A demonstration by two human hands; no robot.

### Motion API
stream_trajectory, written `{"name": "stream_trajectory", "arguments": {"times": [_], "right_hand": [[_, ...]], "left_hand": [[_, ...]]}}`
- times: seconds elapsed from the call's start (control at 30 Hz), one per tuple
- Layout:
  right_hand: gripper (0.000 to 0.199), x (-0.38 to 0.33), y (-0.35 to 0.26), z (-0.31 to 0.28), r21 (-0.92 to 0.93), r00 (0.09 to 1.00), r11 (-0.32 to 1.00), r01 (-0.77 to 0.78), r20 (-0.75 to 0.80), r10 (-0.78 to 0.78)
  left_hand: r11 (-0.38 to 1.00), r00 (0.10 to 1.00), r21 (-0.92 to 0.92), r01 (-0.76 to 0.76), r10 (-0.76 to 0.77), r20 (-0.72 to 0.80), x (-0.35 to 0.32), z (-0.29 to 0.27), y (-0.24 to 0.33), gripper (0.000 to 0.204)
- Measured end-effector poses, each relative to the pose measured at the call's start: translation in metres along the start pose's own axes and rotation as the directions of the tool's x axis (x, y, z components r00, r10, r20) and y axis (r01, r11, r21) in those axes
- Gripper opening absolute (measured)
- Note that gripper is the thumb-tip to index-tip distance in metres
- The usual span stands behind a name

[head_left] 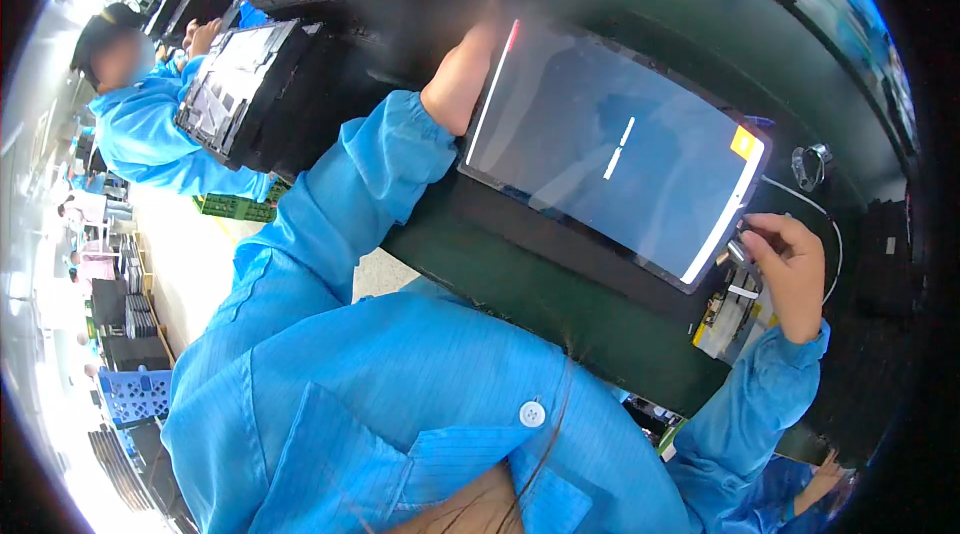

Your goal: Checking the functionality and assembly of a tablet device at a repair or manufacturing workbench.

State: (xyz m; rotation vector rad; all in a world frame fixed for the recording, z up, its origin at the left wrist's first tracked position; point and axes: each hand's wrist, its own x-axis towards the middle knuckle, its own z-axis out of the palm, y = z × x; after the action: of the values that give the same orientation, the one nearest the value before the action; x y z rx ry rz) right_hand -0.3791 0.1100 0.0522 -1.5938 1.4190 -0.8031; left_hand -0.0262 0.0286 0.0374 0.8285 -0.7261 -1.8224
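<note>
Flat display panel (610, 149) lies tilted on dark green bench (560, 309). Left hand (480, 49) rests at its far edge, finger state indiscernible. Right hand (790, 259) pinches small metal tool (738, 252) at near corner.

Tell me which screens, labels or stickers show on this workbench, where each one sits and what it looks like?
Display panel: large flat rectangle with a glossy grey-blue face, lying on the dark green bench between the left hand and right hand.
Orange sticker: small square at the panel's far right corner.
White strips: two short bars mid-screen.
Second panel: back side up, dark with pale patches, farther left before a co-worker.
</note>
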Motion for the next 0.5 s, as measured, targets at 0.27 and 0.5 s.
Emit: {"name": "stream_trajectory", "arguments": {"times": [0.27, 0.5], "right_hand": [[0.015, 0.002, -0.004, 0.003, -0.009, 1.000, 1.000, 0.001, -0.005, -0.001], [0.015, 0.001, 0.000, 0.004, -0.027, 0.999, 0.999, 0.018, -0.037, -0.019]], "left_hand": [[0.996, 1.000, 0.085, 0.006, -0.006, -0.003, 0.009, -0.022, -0.003, 0.062], [0.994, 0.999, 0.104, 0.045, -0.044, -0.018, 0.008, -0.022, -0.002, 0.063]]}}
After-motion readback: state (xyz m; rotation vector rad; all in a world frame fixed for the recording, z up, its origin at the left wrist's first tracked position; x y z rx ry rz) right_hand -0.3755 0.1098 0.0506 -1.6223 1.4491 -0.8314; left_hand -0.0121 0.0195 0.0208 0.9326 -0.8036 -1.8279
